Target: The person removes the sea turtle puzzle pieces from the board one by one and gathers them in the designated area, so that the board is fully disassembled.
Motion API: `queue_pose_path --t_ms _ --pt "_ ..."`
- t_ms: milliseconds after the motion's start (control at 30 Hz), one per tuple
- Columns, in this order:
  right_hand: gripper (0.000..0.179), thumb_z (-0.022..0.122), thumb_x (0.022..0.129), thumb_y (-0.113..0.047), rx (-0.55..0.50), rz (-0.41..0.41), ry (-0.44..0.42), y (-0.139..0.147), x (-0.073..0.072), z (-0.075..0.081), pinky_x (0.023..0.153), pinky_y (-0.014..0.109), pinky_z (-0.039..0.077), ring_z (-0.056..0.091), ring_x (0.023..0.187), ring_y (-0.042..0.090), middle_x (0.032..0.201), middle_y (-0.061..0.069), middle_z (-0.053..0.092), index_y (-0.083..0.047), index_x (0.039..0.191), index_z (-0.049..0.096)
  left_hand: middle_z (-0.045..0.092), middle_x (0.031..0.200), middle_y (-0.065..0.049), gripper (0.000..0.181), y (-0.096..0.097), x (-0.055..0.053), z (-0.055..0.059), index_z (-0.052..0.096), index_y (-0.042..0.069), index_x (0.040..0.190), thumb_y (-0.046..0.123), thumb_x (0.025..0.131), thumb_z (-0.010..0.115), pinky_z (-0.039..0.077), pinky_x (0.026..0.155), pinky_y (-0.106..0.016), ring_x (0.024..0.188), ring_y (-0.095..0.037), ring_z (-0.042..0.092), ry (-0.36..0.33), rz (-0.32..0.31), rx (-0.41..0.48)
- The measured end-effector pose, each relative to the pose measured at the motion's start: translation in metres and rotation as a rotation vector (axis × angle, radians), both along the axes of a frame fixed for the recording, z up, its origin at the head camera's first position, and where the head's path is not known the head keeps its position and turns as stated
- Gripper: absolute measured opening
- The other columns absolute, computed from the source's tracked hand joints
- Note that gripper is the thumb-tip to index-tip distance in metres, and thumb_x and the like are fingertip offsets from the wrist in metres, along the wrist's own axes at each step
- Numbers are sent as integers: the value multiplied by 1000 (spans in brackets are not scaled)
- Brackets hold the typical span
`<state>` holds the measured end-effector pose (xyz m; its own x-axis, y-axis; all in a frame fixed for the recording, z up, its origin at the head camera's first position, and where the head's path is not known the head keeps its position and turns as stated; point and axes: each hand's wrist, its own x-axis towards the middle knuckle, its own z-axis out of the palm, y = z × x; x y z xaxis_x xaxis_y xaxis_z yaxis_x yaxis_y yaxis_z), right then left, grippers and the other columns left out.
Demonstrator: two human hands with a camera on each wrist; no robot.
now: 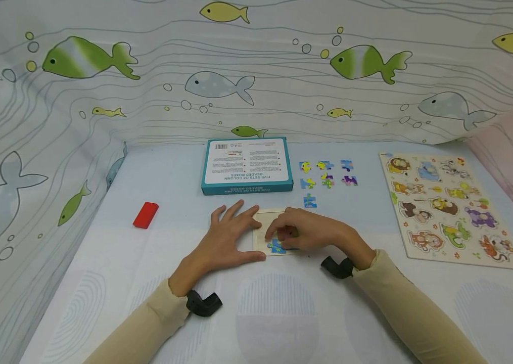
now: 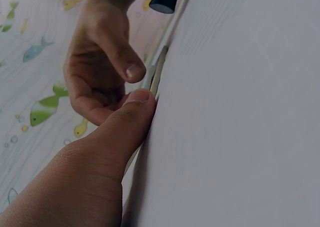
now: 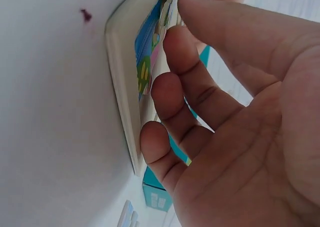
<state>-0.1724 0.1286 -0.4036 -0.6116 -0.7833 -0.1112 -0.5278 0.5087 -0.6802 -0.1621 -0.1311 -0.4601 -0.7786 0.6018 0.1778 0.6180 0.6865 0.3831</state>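
A small pale wooden puzzle tray lies flat in the middle of the table, with blue jigsaw pieces inside its raised rim. My left hand spreads its fingers at the tray's left side, the thumb along the near edge and the index finger by the upper left corner. Over the tray bends my right hand, its fingertips down at the pieces. In the right wrist view, a blue and green piece shows beside those half-bent fingers; no piece is visible in their grasp.
Behind the tray lies a teal and white box. Several loose jigsaw pieces are laid out right of it. A large animal puzzle board lies at the right, and a red block at the left. A fish-patterned cloth rises behind.
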Motion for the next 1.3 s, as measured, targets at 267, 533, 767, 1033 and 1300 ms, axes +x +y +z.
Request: queue_pose_path --t_ms 267,533,767,1033,1300 --pt "28 77 87 -11 8 -15 -4 -1 0 -1 82 36 51 56 93 21 97 2 64 -17 115 75 39 164 2 66 0 0 0 66 26 130 68 79 74 12 120 -64 157 -33 23 5 1 1" --pt "30 82 85 -16 53 -15 33 -2 -2 -3 82 33 49 55 93 17 96 -3 63 -18 114 75 39 164 2 66 1 -1 1 66 26 130 67 79 74 12 120 -64 157 -33 23 5 1 -2" --pt "27 82 84 -16 48 -7 39 -2 -3 -5 81 29 45 54 91 16 92 -2 62 -20 110 74 40 164 1 66 0 0 1 66 25 129 67 79 75 12 120 -64 157 -33 23 -2 0 3" --pt "25 80 86 -15 27 -5 9 -3 -2 -3 78 30 43 53 88 18 87 2 61 -22 109 73 42 163 0 66 0 -1 1 67 24 130 66 79 75 12 120 -64 157 -34 23 -1 -3 14" --pt "25 75 89 -8 -33 7 -60 -2 -3 -4 72 25 48 56 80 13 86 -2 62 -18 112 72 42 163 0 66 0 -1 1 67 25 129 66 79 75 12 120 -64 157 -34 24 -4 -6 16"
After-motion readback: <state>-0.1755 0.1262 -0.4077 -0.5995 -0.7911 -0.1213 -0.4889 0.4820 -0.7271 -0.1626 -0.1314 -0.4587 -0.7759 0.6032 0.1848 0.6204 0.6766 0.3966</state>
